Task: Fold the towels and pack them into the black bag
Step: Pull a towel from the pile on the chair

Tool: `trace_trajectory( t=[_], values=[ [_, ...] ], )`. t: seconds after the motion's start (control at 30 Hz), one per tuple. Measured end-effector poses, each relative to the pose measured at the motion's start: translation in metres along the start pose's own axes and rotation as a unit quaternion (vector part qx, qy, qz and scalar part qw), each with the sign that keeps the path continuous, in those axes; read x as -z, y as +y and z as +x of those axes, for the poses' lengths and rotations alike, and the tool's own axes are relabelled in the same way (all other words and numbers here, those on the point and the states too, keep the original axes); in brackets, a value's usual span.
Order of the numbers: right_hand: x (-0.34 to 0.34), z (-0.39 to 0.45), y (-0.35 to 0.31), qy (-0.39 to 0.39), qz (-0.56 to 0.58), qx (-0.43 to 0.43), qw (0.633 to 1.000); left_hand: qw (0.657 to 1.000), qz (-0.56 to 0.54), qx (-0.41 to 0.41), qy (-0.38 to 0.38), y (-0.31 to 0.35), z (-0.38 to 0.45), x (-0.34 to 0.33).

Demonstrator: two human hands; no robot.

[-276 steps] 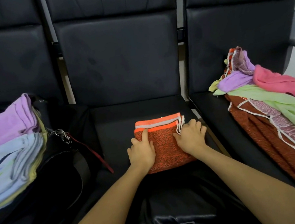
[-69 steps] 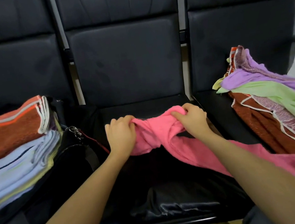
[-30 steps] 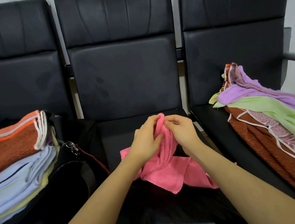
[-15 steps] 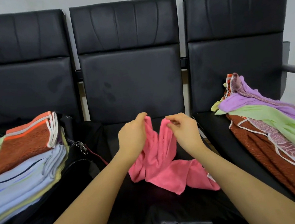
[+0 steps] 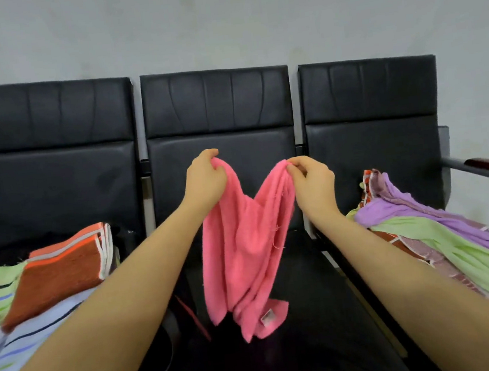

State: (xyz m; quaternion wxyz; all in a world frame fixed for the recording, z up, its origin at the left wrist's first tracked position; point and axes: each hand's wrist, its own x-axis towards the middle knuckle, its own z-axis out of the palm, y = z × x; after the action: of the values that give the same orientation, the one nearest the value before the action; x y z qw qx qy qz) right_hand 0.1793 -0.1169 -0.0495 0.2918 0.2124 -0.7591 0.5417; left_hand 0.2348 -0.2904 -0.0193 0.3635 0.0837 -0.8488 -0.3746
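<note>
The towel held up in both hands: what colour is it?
Plain pink towel, with a small white label near its bottom; head view.

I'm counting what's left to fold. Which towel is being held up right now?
The pink towel, pinched by the left hand and right hand over the middle seat; the others lie in piles on the side seats.

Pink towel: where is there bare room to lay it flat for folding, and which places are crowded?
The pink towel hangs between the left hand and right hand. The middle seat below it is bare, bordered by the folded stack on the left and the unfolded pile on the right. Both side seats are crowded.
</note>
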Motion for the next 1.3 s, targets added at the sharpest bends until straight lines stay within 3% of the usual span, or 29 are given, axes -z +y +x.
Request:
trace_trajectory(
  t=[0.1, 0.2, 0.33, 0.47, 0.6, 0.73, 0.97, 1.17, 1.3],
  values=[
    [0.009, 0.017, -0.017, 0.023, 0.007, -0.033, 0.999, 0.999, 0.035, -0.017, -0.015, 0.012, 0.008, 0.012],
    [0.014, 0.034, -0.03, 0.065, 0.085, -0.103, 0.989, 0.996, 0.064, -0.057, -0.028, 0.017, 0.015, 0.023],
    [0.023, 0.047, -0.043, 0.136, 0.17, -0.152, 0.964, 0.966, 0.214, -0.146, -0.007, 0.018, 0.027, 0.036],
    [0.028, 0.046, -0.041, 0.154, 0.231, -0.207, 0.938, 0.953, 0.264, -0.148, 0.034, 0.013, 0.031, 0.041],
    [0.034, 0.043, -0.041, 0.172, 0.26, -0.192, 0.93, 0.965, 0.224, -0.12, 0.066, 0.014, 0.029, 0.039],
    [0.031, 0.034, -0.045, 0.085, 0.244, -0.164, 0.952, 0.994, 0.02, -0.11, -0.007, 0.027, 0.024, 0.031],
    [0.011, 0.014, -0.053, -0.153, 0.142, -0.081, 0.975, 0.971, -0.058, -0.175, -0.156, 0.053, 0.005, 0.011],
    [-0.001, 0.012, -0.048, -0.128, 0.052, -0.051, 0.989, 0.97, -0.111, -0.13, -0.17, 0.045, -0.006, 0.009],
    [-0.008, 0.012, -0.042, -0.086, 0.04, -0.079, 0.992, 0.983, -0.039, -0.083, -0.162, 0.025, -0.021, -0.002]
  ],
)
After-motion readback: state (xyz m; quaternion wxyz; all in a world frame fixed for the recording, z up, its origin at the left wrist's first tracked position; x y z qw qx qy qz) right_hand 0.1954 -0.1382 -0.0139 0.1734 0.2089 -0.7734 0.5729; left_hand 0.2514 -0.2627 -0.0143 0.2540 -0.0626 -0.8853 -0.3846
